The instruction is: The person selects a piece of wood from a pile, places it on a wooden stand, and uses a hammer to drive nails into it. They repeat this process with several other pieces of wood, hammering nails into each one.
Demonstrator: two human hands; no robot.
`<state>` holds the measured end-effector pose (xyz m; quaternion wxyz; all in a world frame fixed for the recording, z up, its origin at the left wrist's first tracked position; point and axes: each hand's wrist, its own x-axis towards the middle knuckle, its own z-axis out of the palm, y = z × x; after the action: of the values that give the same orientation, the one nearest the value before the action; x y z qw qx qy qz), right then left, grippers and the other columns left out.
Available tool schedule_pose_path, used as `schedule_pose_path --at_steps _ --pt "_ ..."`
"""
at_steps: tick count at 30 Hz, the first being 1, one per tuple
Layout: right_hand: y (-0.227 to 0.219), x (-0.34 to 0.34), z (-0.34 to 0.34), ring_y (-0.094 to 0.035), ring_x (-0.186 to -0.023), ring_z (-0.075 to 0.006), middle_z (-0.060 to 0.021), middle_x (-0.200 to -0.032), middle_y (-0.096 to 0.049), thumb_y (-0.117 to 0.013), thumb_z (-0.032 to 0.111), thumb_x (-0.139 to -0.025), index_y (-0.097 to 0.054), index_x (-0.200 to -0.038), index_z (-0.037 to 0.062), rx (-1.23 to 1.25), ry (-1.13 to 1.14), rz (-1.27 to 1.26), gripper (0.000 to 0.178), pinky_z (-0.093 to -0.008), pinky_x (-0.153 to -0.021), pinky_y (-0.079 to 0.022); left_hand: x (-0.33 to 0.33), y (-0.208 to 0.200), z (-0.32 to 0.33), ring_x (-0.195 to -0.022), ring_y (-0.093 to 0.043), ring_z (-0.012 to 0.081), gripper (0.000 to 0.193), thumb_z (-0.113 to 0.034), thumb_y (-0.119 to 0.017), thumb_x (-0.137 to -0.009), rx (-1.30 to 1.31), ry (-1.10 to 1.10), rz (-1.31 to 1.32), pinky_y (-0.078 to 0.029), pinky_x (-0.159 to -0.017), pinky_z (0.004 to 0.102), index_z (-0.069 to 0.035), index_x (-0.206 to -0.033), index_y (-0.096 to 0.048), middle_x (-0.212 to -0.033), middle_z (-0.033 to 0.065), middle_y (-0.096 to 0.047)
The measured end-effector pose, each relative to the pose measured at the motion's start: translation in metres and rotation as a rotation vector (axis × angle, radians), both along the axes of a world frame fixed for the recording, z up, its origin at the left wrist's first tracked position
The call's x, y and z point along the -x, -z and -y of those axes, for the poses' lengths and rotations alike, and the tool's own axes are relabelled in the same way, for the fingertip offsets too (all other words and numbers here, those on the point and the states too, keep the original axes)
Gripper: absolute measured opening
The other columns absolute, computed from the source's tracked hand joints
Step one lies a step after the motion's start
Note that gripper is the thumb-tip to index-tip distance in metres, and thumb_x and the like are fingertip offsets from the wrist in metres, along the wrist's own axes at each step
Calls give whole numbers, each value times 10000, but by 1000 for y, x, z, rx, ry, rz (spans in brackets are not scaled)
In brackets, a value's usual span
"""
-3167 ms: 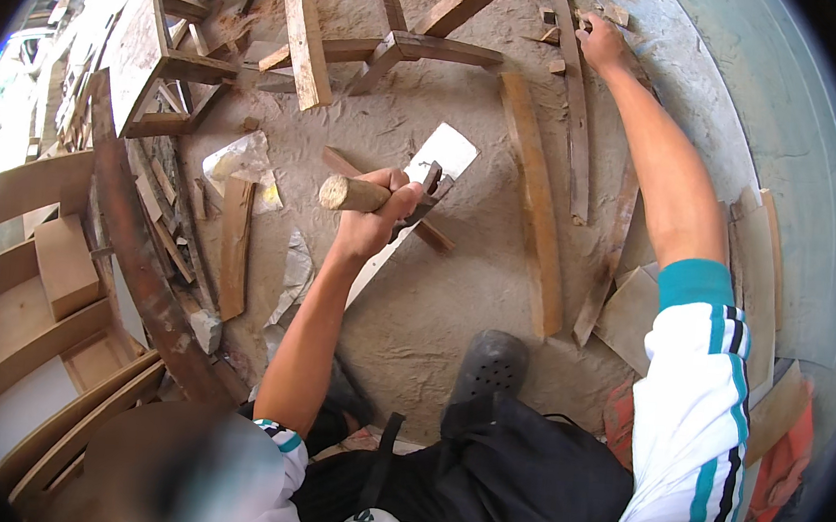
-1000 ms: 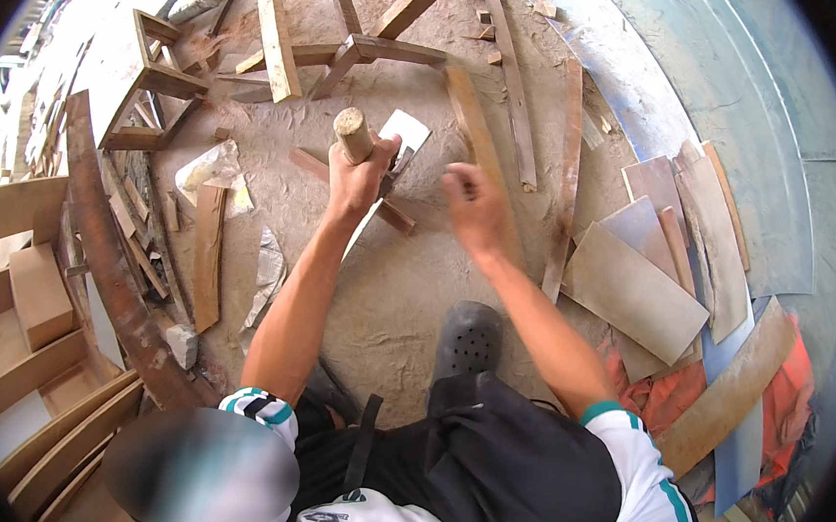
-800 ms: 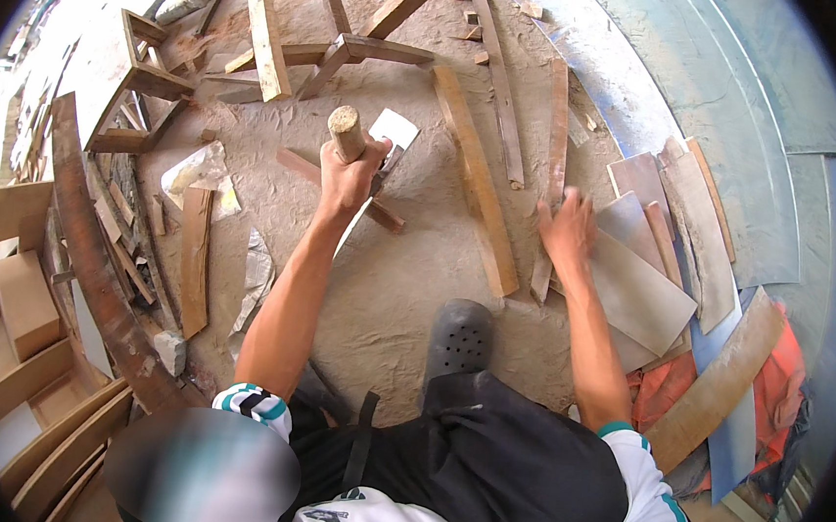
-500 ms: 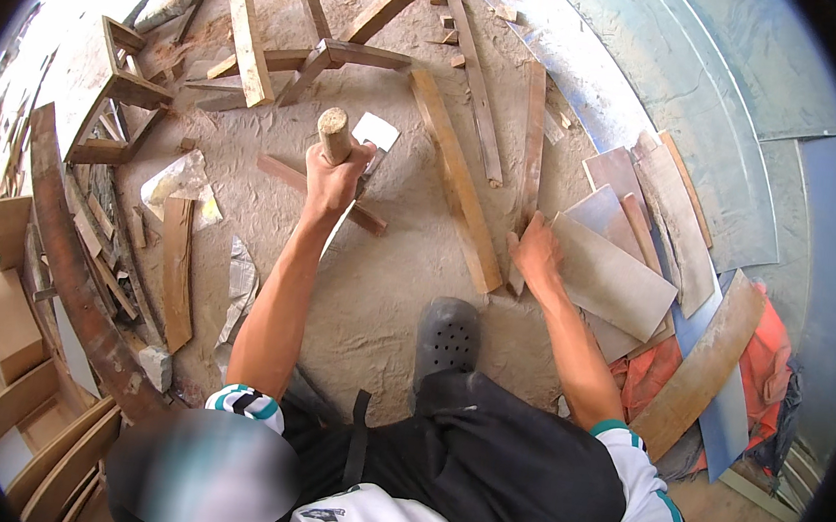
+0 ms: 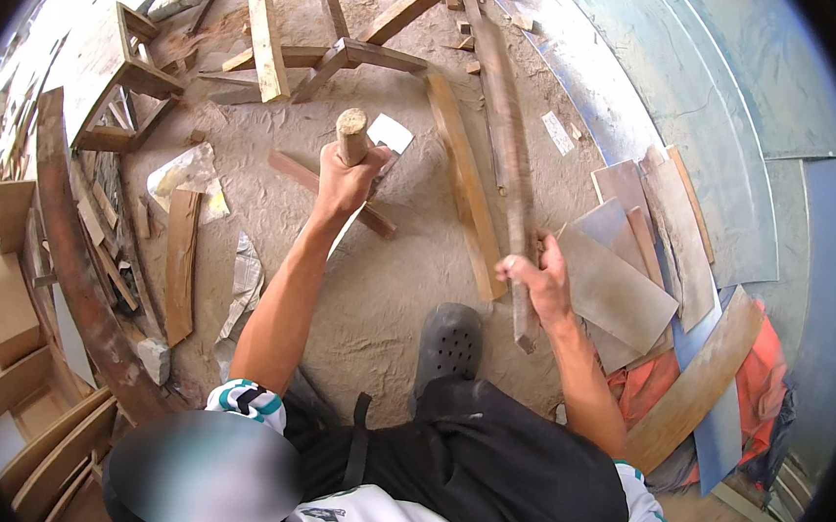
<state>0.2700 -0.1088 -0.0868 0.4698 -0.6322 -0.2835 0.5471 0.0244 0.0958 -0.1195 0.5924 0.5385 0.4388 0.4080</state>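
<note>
My left hand (image 5: 346, 182) is closed around the thick round wooden handle (image 5: 352, 136) of a tool. The handle's end points up, and the tool's head is mostly hidden, so I cannot tell its kind. Beside that fist lie a white flat piece (image 5: 392, 133) and a short reddish wood stick (image 5: 377, 221). My right hand (image 5: 546, 279) grips a long, narrow wooden strip (image 5: 516, 161) near its lower end, thumb raised. The strip is smeared by motion and runs away toward the far side. Just left of it a lighter wooden plank (image 5: 464, 181) lies on the ground.
Flat boards (image 5: 618, 282) lie at the right over orange cloth (image 5: 764, 357). Nailed timber pieces (image 5: 341, 56) and a wooden frame (image 5: 148, 78) stand farther off. Curved wooden parts (image 5: 7, 307) fill the left edge. My grey clog (image 5: 451, 342) rests on the sandy ground.
My right hand has taken hold of the long wooden strip and raised it off the ground. My left hand keeps its grip on the wooden handle. The view has shifted slightly.
</note>
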Motion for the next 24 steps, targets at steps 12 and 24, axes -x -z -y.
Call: schedule_pose_path --at_steps 12,24 --pt "-46 19 -35 -534 -461 -118 -19 -725 -527 -573 412 -985 -467 -1185 94 -105 140 -611 390 -270 -394 -464 3 10 -1 -523 -418 49 201 -90 -646 -835 -48 -18 -42 -309 -468 249 -91 -680 -519 -623 -45 -488" --pt "-56 11 -53 -536 -429 -102 -17 -671 -565 -674 85 -887 -504 -1011 44 77 -106 -470 214 -256 -381 -463 6 17 5 -564 -437 57 241 -37 -646 -790 -131 -50 -49 -372 -509 252 -91 -636 -468 -633 -47 -462"
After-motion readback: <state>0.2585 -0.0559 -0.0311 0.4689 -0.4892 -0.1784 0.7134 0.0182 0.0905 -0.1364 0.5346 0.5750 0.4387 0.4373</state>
